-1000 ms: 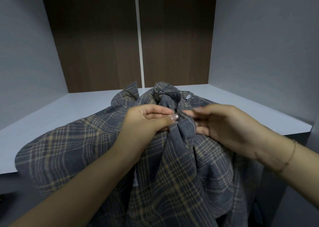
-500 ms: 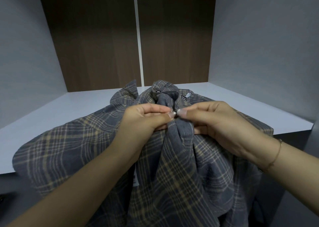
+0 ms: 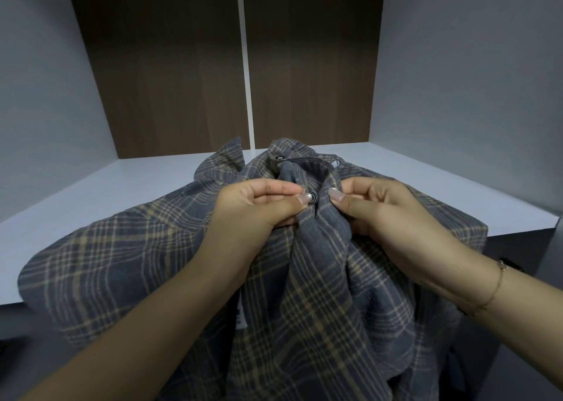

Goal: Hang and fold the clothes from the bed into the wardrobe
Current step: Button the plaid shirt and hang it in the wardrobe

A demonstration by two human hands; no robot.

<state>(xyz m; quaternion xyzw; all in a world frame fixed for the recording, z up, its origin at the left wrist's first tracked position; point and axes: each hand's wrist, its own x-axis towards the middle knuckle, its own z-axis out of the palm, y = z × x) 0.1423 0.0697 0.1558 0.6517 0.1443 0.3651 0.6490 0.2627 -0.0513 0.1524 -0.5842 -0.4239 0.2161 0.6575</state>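
Plaid shirt (image 3: 304,294), placket pinched between both hands

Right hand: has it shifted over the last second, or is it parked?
Yes. The right hand drew in left to meet the left hand at the snap button, then backed slightly right; it now pinches the plaid shirt beside it.

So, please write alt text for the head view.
Two hands pinch the front of a grey plaid shirt at a snap button, left hand and right hand on either side. The shirt lies on a white wardrobe shelf.
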